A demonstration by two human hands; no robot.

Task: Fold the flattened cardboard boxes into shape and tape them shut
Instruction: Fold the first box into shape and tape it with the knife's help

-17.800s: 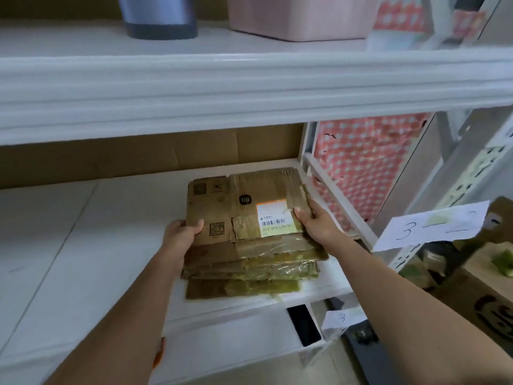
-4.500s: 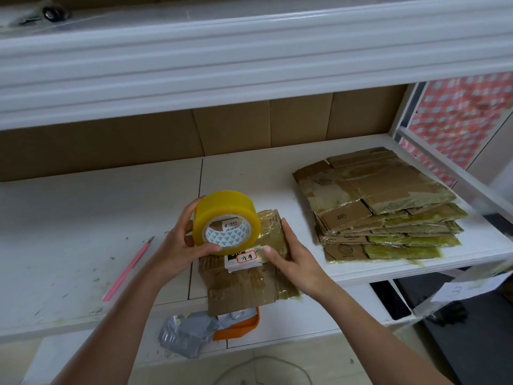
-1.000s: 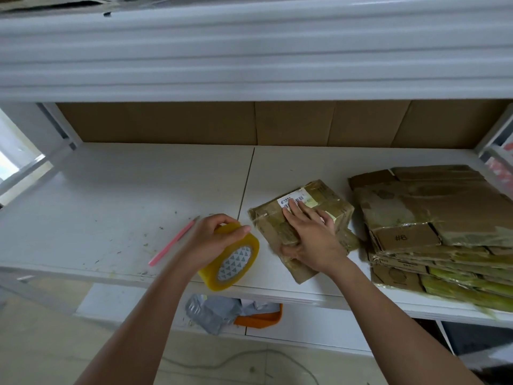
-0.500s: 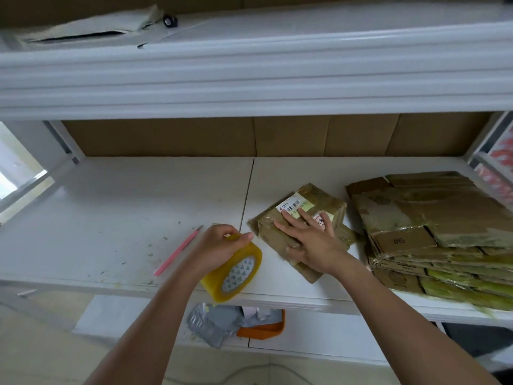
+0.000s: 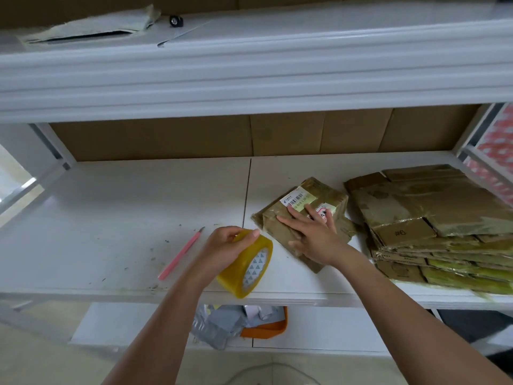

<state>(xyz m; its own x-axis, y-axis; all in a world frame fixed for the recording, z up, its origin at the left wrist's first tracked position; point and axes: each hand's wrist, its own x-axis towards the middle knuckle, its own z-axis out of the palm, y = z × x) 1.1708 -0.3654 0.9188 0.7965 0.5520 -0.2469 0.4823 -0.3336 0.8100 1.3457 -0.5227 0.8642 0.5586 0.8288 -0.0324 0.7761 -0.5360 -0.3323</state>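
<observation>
Looks like the taping step: right hand (image 5: 313, 234) pressing flat on the folded cardboard box (image 5: 302, 215) mid-frame on the shelf (image 5: 125, 207), left hand (image 5: 224, 245) curled round the yellow tape roll (image 5: 247, 263), so next it probably needs the tape end pulled across the seam.

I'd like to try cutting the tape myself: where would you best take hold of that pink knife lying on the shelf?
Take the pink knife at the middle of its slim handle, coming down from above with a pinch across its width. It lies flat on the shelf with bare surface on both sides, slanting away from you, blade tip at the far end. The left hand, holding the tape roll, is nearest.
</observation>
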